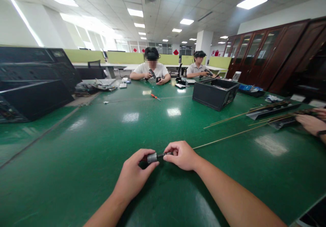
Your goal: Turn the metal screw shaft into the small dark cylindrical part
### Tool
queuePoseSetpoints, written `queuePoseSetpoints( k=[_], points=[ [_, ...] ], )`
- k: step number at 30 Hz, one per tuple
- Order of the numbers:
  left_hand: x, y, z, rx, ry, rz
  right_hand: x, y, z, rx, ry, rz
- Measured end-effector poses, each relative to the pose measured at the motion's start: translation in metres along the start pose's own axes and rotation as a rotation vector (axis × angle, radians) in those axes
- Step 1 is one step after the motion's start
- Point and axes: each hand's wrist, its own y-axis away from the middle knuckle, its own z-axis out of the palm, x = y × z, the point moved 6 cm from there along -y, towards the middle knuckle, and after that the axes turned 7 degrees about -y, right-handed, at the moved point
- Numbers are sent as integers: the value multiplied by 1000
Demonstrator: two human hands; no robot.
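Note:
Just above the green table's near side, my left hand (136, 172) grips a short grey metal cylinder (152, 157) between thumb and fingers. A thin dark shaft (160, 155) runs from the cylinder toward my right hand (182, 155). The fingers of that hand are pinched on the shaft's dark far end, which they partly hide. Behind my right wrist a long thin brass-coloured rod (229, 137) lies on the table and slants up to the right.
A black open metal case (216, 92) stands right of centre, with an orange screwdriver (155, 96) to its left. Dark computer cases (35, 84) fill the left side. More rods and black metal trays (273, 109) lie at right beside another person's hand (310, 123). Two people sit across the table.

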Motion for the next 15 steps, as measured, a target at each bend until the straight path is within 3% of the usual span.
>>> queuePoseSetpoints(
  k=[15],
  points=[
    [2,-1,-2,25,-24,11,-3,1,-4,21,-18,-15]
  ],
)
